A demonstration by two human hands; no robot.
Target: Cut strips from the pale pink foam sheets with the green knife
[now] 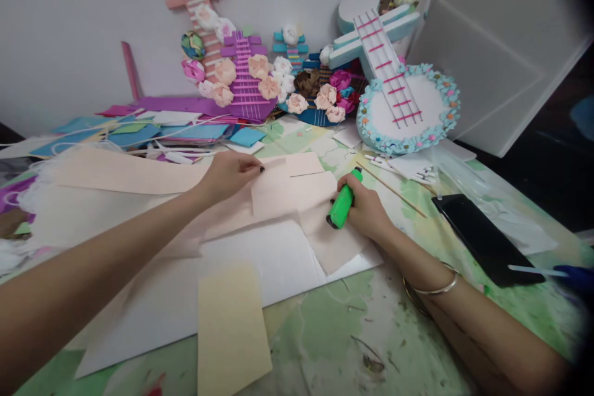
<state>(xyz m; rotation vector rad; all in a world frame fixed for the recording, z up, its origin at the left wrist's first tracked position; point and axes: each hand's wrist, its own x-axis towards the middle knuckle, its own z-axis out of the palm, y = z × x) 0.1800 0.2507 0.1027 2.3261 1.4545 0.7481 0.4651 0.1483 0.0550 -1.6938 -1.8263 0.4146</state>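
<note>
My left hand (pixel 232 170) pinches the edge of a pale pink paper sheet (pixel 273 192) with thumb and fingertips. My right hand (pixel 366 204) is closed around a thick bright green marker-like tool (pixel 344 201) with dark ends. Its exact kind I cannot make out. The tool is over the right part of the pink sheets, and a short dark line shows on the paper between my hands. Under the pink sheets lies a white board (pixel 260 253), and a pale yellow paper piece (pixel 232 328) overlaps its front edge.
Several decorated paper instruments stand at the back, including a round white-and-blue one (pixel 394 105) and a purple one (pixel 244 74). Coloured sheets (pixel 185 133) and white cords are piled at left. A thin stick (pixel 392 190) and a black phone-like slab (pixel 482 238) lie at right.
</note>
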